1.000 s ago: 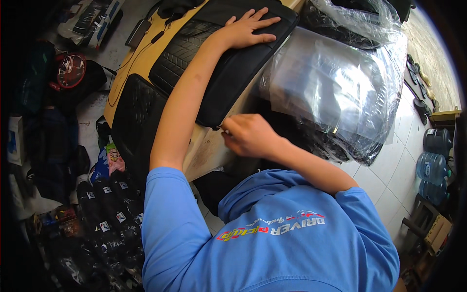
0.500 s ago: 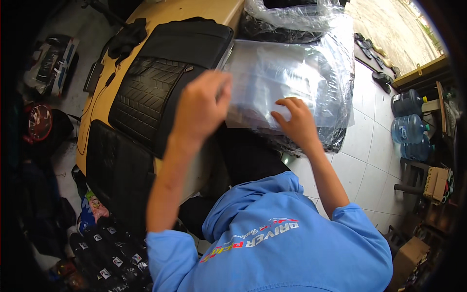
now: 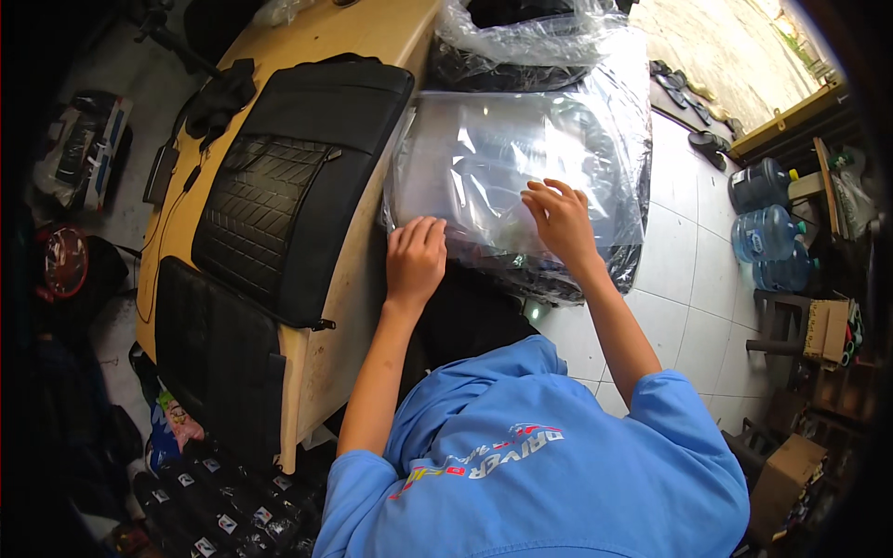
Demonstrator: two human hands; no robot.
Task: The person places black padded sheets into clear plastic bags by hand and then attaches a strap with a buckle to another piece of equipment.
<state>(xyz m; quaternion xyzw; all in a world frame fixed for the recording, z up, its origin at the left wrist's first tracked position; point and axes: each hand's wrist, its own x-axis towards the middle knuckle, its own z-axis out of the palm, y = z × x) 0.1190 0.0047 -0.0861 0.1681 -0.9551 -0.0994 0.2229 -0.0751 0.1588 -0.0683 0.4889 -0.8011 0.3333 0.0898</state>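
Note:
A clear plastic sheet (image 3: 493,139) lies over a black item wrapped in plastic (image 3: 549,284), to the right of the wooden table. At the sheet's near left corner, my left hand (image 3: 416,260) has its fingers curled over the edge. My right hand (image 3: 563,219) is above the sheet's right part, thumb and index drawn together while the other fingers bend apart. Whatever sits between those fingertips is too small to tell. On the table is a flat black zipped bag (image 3: 270,186) with a chevron-stitched panel. A plain black panel (image 3: 219,344) lies nearer me.
The wooden table (image 3: 349,251) runs along my left, with a cable and a black pouch (image 3: 221,100) at its far side. More plastic-wrapped goods (image 3: 521,56) stand beyond the sheet. Water bottles (image 3: 767,232), sandals (image 3: 709,147) and a cardboard box (image 3: 786,474) are at right.
My left hand has come down and back from over the table to the sheet's near left corner. My right hand stays over the sheet; the white patch by its fingers no longer shows.

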